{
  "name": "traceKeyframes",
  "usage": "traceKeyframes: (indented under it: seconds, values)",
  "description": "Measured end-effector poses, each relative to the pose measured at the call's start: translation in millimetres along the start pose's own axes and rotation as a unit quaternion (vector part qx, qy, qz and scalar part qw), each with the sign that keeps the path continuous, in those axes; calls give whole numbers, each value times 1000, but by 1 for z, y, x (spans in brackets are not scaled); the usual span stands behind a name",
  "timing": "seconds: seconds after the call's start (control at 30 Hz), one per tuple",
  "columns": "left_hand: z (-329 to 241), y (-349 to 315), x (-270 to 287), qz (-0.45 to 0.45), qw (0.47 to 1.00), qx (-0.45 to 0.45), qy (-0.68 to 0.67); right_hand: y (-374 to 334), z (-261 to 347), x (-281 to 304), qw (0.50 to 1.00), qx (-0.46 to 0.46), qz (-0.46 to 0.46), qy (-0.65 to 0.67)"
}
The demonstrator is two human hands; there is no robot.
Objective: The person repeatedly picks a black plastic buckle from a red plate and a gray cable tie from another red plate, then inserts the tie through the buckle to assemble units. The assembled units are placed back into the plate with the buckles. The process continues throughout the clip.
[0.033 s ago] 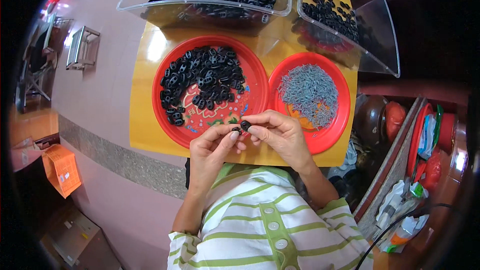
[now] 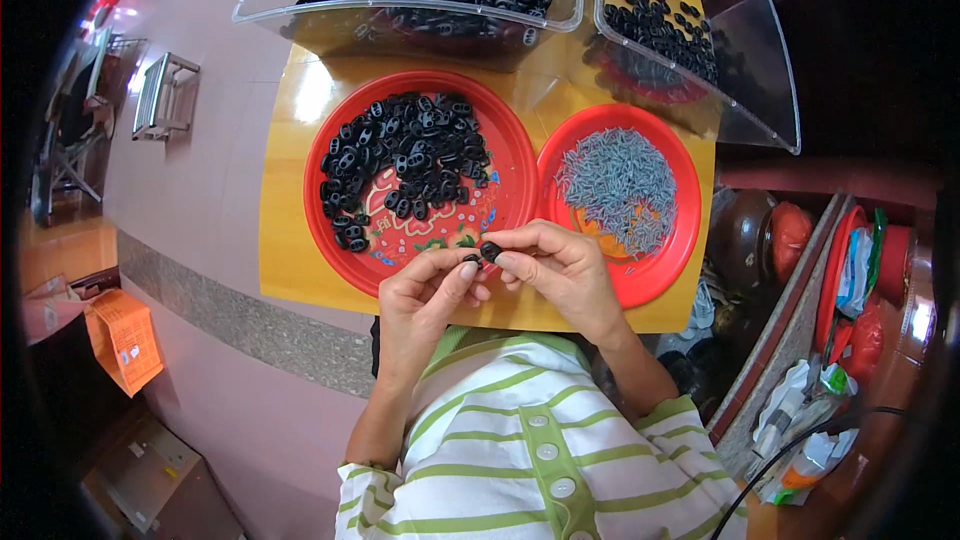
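Note:
My left hand [image 2: 425, 290] pinches a small black plastic piece [image 2: 472, 259] between thumb and fingertips. Close against it, my right hand [image 2: 560, 270] grips another black oval piece [image 2: 490, 251] in the same kind of pinch. Whether the two pieces touch is hard to make out. Both hands are over the near edge of a large red plate [image 2: 512, 145], which bears a heap of black two-holed oval plastic pieces [image 2: 430, 150]. To its right, a smaller red plate [image 2: 685, 230] holds a pile of thin grey screw-like pins [image 2: 620, 185].
Behind the plates stand a clear bin [image 2: 400, 8] full of black pieces and a second clear bin [image 2: 760, 60] with fewer. A yellow tabletop [image 2: 285, 210] lies under everything. Bags and bowls crowd a shelf [image 2: 780, 340] at right; a metal stool [image 2: 165, 95] stands at left.

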State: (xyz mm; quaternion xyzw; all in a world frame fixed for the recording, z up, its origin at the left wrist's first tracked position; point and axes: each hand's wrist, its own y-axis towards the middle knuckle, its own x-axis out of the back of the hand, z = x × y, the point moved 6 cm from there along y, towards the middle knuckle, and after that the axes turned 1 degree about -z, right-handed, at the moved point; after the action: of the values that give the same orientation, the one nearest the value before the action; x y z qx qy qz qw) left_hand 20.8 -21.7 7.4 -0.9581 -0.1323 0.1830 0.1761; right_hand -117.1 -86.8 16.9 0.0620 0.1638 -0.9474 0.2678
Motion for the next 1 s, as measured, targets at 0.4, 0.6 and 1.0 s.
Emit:
traceKeyframes:
  seconds: [0.4, 0.6, 1.0]
  values:
    - [-7, 5, 0, -34, 998, -17, 57, 6, 4, 0, 999, 34, 8, -40]
    - [-7, 7, -2, -6, 1000, 5, -8, 7, 0, -3, 1000, 15, 0, -4]
    - [-5, 8, 0, -8, 1000, 20, -22, 7, 3, -4, 998, 45, -12, -32]
